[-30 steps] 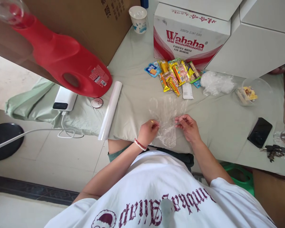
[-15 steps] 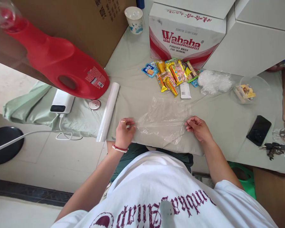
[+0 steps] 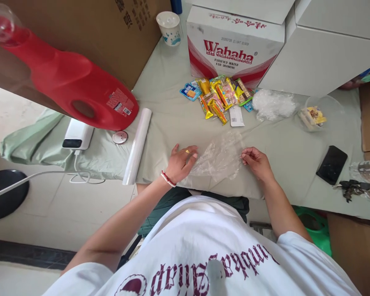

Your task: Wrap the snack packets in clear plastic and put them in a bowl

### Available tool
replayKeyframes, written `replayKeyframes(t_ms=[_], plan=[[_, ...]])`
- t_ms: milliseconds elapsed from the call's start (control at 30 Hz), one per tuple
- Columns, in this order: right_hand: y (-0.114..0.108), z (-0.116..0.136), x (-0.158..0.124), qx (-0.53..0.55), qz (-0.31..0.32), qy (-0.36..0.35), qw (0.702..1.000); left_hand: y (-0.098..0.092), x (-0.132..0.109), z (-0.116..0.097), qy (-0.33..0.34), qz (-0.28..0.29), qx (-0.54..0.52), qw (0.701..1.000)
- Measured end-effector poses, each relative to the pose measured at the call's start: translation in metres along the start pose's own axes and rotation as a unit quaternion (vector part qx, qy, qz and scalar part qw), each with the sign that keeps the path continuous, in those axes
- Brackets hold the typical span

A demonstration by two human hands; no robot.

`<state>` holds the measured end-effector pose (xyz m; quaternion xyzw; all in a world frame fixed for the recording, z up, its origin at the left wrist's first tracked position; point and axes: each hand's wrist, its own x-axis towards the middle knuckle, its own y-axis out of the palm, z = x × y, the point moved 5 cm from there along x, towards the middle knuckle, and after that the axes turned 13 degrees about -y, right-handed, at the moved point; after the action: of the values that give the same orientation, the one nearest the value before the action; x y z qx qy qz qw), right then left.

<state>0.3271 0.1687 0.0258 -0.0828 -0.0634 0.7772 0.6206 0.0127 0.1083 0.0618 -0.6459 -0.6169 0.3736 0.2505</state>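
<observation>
A crumpled sheet of clear plastic film (image 3: 220,158) lies on the pale green table cloth (image 3: 169,123) in front of me. My left hand (image 3: 181,162) rests flat on the film's left edge, fingers stretched out. My right hand (image 3: 255,161) pinches the film's right edge between thumb and fingers. A white roll of film (image 3: 137,144) lies to the left of my left hand. A pile of several bright snack packets (image 3: 217,98) sits just beyond the film.
A red jug (image 3: 70,86) lies at the left beside a white power bank (image 3: 78,134). A Wahaha carton (image 3: 234,45), white boxes (image 3: 323,49) and a paper cup (image 3: 169,26) stand at the back. To the right are crumpled plastic (image 3: 273,103), a clear bowl (image 3: 322,115), a black phone (image 3: 332,164) and keys (image 3: 348,190).
The film was stretched wide between both hands half a second ago. Now my left hand has let go, moved right and lies flat on it; the film has slackened.
</observation>
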Motion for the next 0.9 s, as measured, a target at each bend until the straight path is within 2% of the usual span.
replayKeyframes(t_ms=[100,200,267,333,400,500,567,700,800,900], plan=[[0.000,-0.002,-0.003,0.003,-0.015,-0.008,1.000,0.007,0.004,-0.014,-0.064,-0.039,0.046,0.996],[0.003,0.002,-0.003,0.003,-0.031,-0.018,0.999,0.012,0.003,-0.034,-0.045,-0.098,0.110,0.988],[0.004,0.006,-0.003,0.002,-0.038,-0.025,0.999,0.019,0.002,-0.039,-0.018,-0.094,0.132,0.987],[0.003,0.008,-0.003,-0.002,-0.042,-0.028,0.999,0.030,0.002,-0.034,-0.009,-0.040,0.133,0.990],[-0.001,0.009,-0.004,-0.008,-0.049,-0.024,0.999,0.036,0.005,-0.021,-0.044,-0.004,0.105,0.993],[-0.006,0.007,-0.004,-0.020,-0.057,-0.015,0.998,0.030,0.014,0.001,-0.140,-0.050,0.034,0.988],[-0.007,0.004,-0.003,-0.023,-0.054,-0.010,0.998,0.024,0.021,0.008,-0.173,-0.083,-0.014,0.981],[-0.010,-0.003,0.001,-0.038,-0.050,0.008,0.998,0.014,0.036,0.012,-0.200,-0.103,-0.105,0.969],[-0.015,-0.008,0.003,-0.061,-0.058,0.032,0.996,0.009,0.041,0.014,-0.224,-0.127,-0.125,0.958],[-0.019,-0.011,0.003,-0.083,-0.071,0.048,0.993,0.010,0.041,0.012,-0.203,-0.110,-0.127,0.965]])
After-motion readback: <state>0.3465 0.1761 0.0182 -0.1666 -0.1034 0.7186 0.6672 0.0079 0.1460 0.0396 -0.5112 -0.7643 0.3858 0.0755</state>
